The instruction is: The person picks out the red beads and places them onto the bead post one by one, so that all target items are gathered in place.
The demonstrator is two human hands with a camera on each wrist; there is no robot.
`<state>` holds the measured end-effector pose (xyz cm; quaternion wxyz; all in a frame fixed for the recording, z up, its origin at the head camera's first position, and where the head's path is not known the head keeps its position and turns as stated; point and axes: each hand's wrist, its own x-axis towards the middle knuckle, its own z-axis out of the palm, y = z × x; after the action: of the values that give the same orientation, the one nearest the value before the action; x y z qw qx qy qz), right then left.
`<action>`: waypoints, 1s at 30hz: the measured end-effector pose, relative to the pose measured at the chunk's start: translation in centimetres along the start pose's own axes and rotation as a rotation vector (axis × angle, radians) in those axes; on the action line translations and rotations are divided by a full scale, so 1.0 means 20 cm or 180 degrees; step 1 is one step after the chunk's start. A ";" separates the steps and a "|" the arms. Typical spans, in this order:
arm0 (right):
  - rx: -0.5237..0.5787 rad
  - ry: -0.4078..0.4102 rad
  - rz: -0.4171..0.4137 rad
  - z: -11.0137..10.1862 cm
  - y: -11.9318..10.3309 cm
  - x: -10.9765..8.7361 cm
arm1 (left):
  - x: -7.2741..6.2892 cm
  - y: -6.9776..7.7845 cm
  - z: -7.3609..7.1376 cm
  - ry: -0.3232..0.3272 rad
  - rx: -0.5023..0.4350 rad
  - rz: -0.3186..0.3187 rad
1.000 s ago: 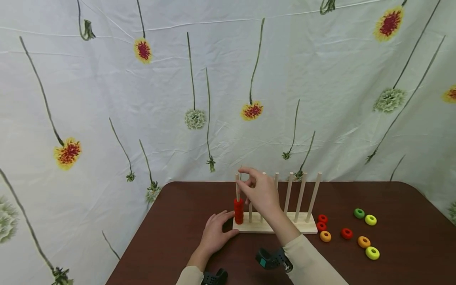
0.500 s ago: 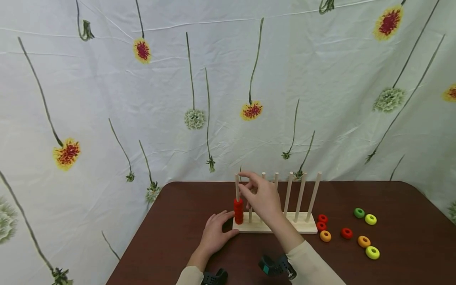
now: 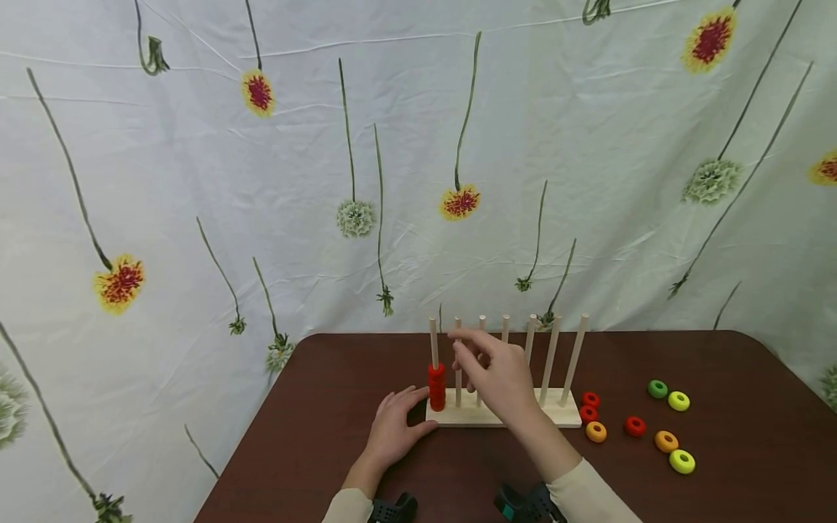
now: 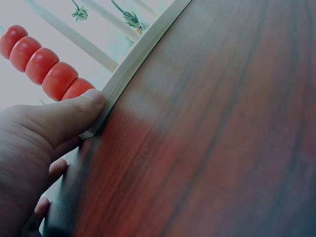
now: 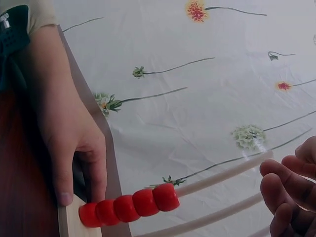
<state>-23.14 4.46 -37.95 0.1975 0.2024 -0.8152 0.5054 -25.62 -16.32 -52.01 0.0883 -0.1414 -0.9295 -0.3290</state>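
Observation:
A wooden stand with several upright pegs (image 3: 464, 418) sits on the table. Stacked on its leftmost peg are several red ring beads (image 3: 437, 387), which the right wrist view shows touching one another. My left hand (image 3: 394, 426) grips the left end of the base, thumb on the front edge and fingers behind. In the left wrist view the thumb (image 4: 86, 106) lies against the base just below the red beads (image 4: 42, 65). My right hand (image 3: 500, 374) is in the air before the middle pegs, its fingers loosely bent with nothing seen between them.
Right of the stand lie loose beads: red ones (image 3: 635, 426), orange ones (image 3: 666, 442), yellow ones (image 3: 682, 462) and a green one (image 3: 657, 389). A flower-printed cloth (image 3: 294, 181) hangs behind the dark brown table (image 3: 294, 457).
My right hand has moved right and slightly down, away from the top of the leftmost peg. The left hand and the stacked red beads have stayed in place.

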 end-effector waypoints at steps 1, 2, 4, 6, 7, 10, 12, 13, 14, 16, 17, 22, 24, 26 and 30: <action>-0.0012 0.0003 0.0019 -0.01 0.01 -0.01 | 0.00 0.00 0.00 0.0001 -0.0003 -0.0007; -0.0051 0.0013 0.0025 -0.02 0.01 -0.02 | 0.00 0.00 0.00 0.0002 -0.0004 -0.0012; -0.0116 0.0025 0.0046 -0.04 0.03 -0.03 | 0.00 0.00 0.00 0.0006 0.0001 -0.0012; -0.0184 0.0057 0.0062 -0.06 0.05 -0.05 | 0.00 0.00 0.00 0.0004 0.0000 -0.0017; -0.0213 0.0066 0.0081 -0.07 0.06 -0.06 | 0.00 0.00 0.01 0.0004 0.0003 -0.0015; -0.0254 0.0088 0.0089 -0.10 0.10 -0.09 | 0.00 0.00 0.01 0.0011 0.0019 -0.0012; -0.0317 0.0104 0.0081 -0.13 0.13 -0.11 | 0.00 0.00 0.01 0.0013 0.0027 -0.0017; -0.0347 0.0107 0.0078 -0.14 0.15 -0.12 | 0.00 0.00 0.01 0.0012 0.0044 -0.0013; -0.0365 0.0105 0.0078 -0.15 0.16 -0.13 | 0.00 -0.01 0.01 0.0008 0.0049 -0.0014; -0.0362 0.0072 0.0128 -0.17 0.19 -0.15 | 0.00 -0.01 0.01 0.0002 0.0058 -0.0017; -0.0341 0.0047 0.0160 -0.18 0.20 -0.16 | 0.00 -0.01 0.01 -0.0003 0.0054 -0.0028; -0.0246 -0.0059 0.0231 -0.21 0.24 -0.19 | 0.00 -0.01 0.01 -0.0004 0.0055 -0.0049; -0.0267 -0.0056 0.0189 -0.23 0.26 -0.21 | 0.00 -0.01 0.01 -0.0009 0.0052 -0.0044; -0.0293 -0.0057 0.0149 -0.24 0.28 -0.22 | 0.00 -0.01 0.01 -0.0012 0.0051 -0.0035; -0.0345 -0.0103 0.0109 -0.28 0.31 -0.24 | 0.00 0.00 0.01 -0.0013 0.0061 -0.0023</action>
<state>-21.79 12.62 -42.76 0.1862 0.1856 -0.8478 0.4605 -25.66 -16.28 -52.14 0.0866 -0.1379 -0.9333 -0.3201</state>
